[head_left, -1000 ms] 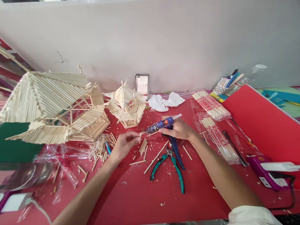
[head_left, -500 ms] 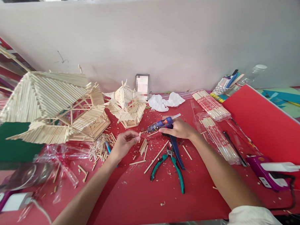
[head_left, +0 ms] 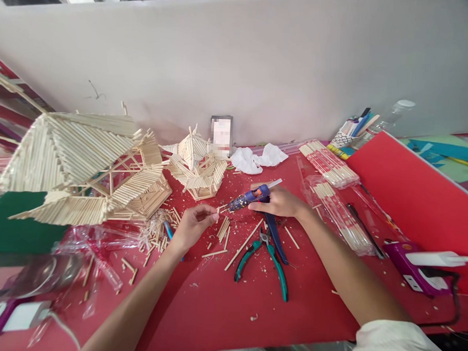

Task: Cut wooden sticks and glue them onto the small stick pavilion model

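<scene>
My left hand (head_left: 196,224) pinches a short wooden stick piece (head_left: 218,214) upright between thumb and fingertips. In my right hand (head_left: 281,201) is a blue hot glue gun (head_left: 248,197), gripped by its handle, a clear glue stick poking out of its back. Its nozzle points left at the stick piece, close to it; whether they touch I cannot tell. Below the nozzle lie several cut wooden sticks (head_left: 224,230). Green-handled pliers (head_left: 265,238) rest with handles apart, just in front of the glue gun's handle.
A large stick-built pavilion model (head_left: 91,148) stands at left, a smaller one (head_left: 197,169) beside it. Crumpled white tissue (head_left: 258,158) lies behind the glue gun. Wrapped stick bundles (head_left: 344,216), a red board (head_left: 419,204) and a purple power strip (head_left: 416,269) are at right.
The glue gun has tilted slightly, its nozzle pulling a little away from the top of the stick piece. My left hand stays nearly still, and the other things have not moved.
</scene>
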Demonstrator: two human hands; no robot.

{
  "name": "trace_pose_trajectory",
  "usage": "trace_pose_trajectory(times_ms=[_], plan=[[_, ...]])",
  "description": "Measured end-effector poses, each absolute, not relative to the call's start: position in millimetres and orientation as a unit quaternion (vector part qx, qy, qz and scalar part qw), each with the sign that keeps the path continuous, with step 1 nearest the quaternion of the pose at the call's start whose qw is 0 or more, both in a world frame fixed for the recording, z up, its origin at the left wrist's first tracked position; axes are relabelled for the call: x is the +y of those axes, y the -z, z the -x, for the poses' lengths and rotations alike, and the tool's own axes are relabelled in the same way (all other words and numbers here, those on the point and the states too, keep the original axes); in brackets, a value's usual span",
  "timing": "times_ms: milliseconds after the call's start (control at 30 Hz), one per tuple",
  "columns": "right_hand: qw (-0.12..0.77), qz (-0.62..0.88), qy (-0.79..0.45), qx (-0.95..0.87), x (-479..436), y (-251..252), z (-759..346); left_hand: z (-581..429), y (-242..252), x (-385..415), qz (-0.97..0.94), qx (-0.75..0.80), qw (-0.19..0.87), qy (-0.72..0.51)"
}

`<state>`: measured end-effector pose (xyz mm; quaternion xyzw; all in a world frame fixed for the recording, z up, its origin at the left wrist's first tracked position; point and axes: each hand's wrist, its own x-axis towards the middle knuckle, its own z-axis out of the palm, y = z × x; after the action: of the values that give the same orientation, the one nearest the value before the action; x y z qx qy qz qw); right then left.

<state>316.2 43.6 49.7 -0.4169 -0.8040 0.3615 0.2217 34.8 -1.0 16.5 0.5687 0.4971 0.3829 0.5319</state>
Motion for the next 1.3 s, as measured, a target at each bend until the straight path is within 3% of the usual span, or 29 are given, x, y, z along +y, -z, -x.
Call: trace_pose_trajectory(times_ms=[167,400,633,833,1067,1300], plan=[[0.244,0.439,-0.359,-0.787,44.6,-50.0,-313.6,-35.2,-17.4,-2.4,-0.585,0.494,0.533,-0.36],[0.17,0.399,-0.372,-0.821,45.2,-57.3,-320.6,-34.8,-21.0,-1.7,-0.575,0.503,0.533,-0.363],[0.245,0.43,-0.365,-0.789,46.9,-52.6,-318.8,-35.2,-21.8,-2.4,-0.565,0.493,0.55,-0.368],[0.171,0.377,-0.399,-0.818,47.8,-58.2,-324.1,-33.7,-21.7,-2.2,-0.556,0.493,0.556,-0.372],[0.27,0.401,-0.452,-0.75,47.2,-50.1,-327.8,-33.3,-21.2,-2.8,-0.498,0.484,0.608,-0.386],[0.261,0.388,-0.377,-0.8,44.7,-56.8,-325.1,-32.7,-23.0,-1.9,-0.365,0.458,0.699,-0.411]])
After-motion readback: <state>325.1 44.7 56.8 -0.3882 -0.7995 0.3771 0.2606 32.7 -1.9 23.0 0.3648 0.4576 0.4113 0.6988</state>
